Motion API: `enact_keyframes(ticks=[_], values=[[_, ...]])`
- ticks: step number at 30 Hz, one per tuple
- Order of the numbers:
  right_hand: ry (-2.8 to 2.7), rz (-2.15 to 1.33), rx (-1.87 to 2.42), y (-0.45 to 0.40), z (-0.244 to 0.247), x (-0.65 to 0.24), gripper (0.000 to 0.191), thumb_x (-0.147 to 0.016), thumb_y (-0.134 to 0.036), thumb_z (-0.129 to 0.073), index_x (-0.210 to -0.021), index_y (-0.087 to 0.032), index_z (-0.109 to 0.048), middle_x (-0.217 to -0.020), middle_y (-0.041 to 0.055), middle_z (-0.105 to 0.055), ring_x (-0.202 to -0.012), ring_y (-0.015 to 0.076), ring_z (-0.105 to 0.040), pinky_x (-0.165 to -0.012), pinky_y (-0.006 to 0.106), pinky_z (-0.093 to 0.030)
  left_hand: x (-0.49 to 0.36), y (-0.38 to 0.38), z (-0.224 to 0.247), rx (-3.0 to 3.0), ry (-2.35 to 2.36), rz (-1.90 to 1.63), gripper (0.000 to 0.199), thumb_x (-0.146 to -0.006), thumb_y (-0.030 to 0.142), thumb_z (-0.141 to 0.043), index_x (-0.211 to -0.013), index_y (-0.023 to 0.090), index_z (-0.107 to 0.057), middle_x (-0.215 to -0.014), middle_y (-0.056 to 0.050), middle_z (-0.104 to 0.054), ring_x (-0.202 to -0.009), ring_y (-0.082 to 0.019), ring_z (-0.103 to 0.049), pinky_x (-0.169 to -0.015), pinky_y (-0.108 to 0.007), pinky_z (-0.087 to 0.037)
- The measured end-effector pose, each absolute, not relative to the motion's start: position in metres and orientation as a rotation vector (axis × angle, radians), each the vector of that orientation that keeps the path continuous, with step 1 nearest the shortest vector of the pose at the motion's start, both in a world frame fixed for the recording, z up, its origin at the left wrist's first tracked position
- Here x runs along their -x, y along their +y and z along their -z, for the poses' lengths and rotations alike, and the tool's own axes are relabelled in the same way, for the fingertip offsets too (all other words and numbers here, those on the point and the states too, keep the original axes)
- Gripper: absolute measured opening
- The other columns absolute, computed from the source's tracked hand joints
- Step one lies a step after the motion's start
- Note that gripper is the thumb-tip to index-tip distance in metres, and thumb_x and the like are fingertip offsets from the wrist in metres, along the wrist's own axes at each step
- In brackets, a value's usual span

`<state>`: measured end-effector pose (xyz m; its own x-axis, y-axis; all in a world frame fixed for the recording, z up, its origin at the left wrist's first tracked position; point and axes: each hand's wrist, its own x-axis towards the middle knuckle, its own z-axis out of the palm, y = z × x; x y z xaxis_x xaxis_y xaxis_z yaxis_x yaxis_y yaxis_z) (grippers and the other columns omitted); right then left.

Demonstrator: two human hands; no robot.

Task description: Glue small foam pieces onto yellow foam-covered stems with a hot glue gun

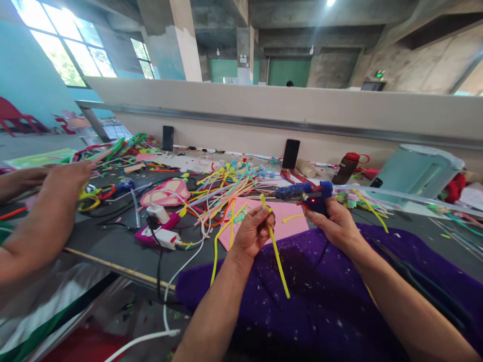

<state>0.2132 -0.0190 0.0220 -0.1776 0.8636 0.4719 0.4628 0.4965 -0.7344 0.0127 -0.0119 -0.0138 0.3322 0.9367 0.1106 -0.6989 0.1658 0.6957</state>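
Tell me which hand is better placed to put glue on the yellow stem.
Probably the right hand: it grips the blue glue gun, with the nozzle pointing left. The left hand is occupied, holding the yellow stem near that nozzle.

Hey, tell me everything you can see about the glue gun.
The glue gun looks like blue plastic, with a mottled barrel and lit red light. The right hand holds it roughly level, nozzle toward the left hand's yellow pipe cleaner; contact there is unclear. A clear rod extends behind.
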Motion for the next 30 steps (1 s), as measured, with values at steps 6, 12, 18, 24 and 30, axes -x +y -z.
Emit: enact_keyframes(ticks=[6, 12, 18, 24, 30], values=[[-1.802, -0.541, 1.107, -0.0189, -0.0221, -0.2128, 0.042, -0.077, -0.04, -0.056, -0.113, -0.019, -0.053, -0.103, 0.0074, -0.06, -0.089, 0.0243, -0.055, -0.079, 0.035, -0.044, -0.013, -0.0115, 0.0148, -0.766, 0.402, -1.213, 0.022, -0.069, 0.028, -0.066, -0.067, 0.013, -0.05, -0.056, 0.004, -0.053, -0.031, 0.002, -0.035, -0.032, -0.011, -0.028], [-1.827, -0.53, 1.106, -0.0181, -0.0218, -0.2135, 0.038, -0.078, -0.04, -0.056, -0.11, -0.019, -0.054, -0.103, 0.0068, -0.059, -0.088, 0.0231, -0.055, -0.08, 0.034, -0.043, -0.0126, -0.0113, 0.0156, -0.763, 0.369, -1.211, 0.019, -0.072, 0.026, -0.064, -0.069, 0.013, -0.051, -0.056, 0.004, -0.053, -0.032, 0.002, -0.036, -0.031, -0.01, -0.027], [-1.833, -0.544, 1.125, -0.0176, -0.0186, -0.2146, 0.036, -0.078, -0.04, -0.056, -0.106, -0.018, -0.056, -0.098, 0.0069, -0.06, -0.085, 0.0226, -0.056, -0.078, 0.033, -0.044, -0.012, -0.0124, 0.0135, -0.727, 0.367, -1.216, 0.02, -0.069, 0.027, -0.067, -0.072, 0.013, -0.052, -0.055, 0.005, -0.053, -0.032, 0.002, -0.036, -0.03, -0.009, -0.026], [-1.796, -0.535, 1.107, -0.0178, -0.0181, -0.2138, 0.04, -0.077, -0.04, -0.057, -0.11, -0.018, -0.054, -0.099, 0.0068, -0.061, -0.087, 0.0228, -0.056, -0.078, 0.032, -0.044, -0.0119, -0.0119, 0.0129, -0.706, 0.378, -1.225, 0.022, -0.067, 0.027, -0.069, -0.071, 0.012, -0.053, -0.055, 0.004, -0.053, -0.032, 0.001, -0.037, -0.029, -0.008, -0.026], [-1.793, -0.523, 1.082, -0.016, -0.0182, -0.2126, 0.041, -0.077, -0.039, -0.057, -0.111, -0.017, -0.054, -0.102, 0.0064, -0.061, -0.089, 0.0227, -0.057, -0.079, 0.033, -0.044, -0.0122, -0.0118, 0.0133, -0.706, 0.384, -1.213, 0.02, -0.068, 0.025, -0.067, -0.069, 0.012, -0.052, -0.055, 0.004, -0.054, -0.032, 0.001, -0.038, -0.03, -0.008, -0.027]])
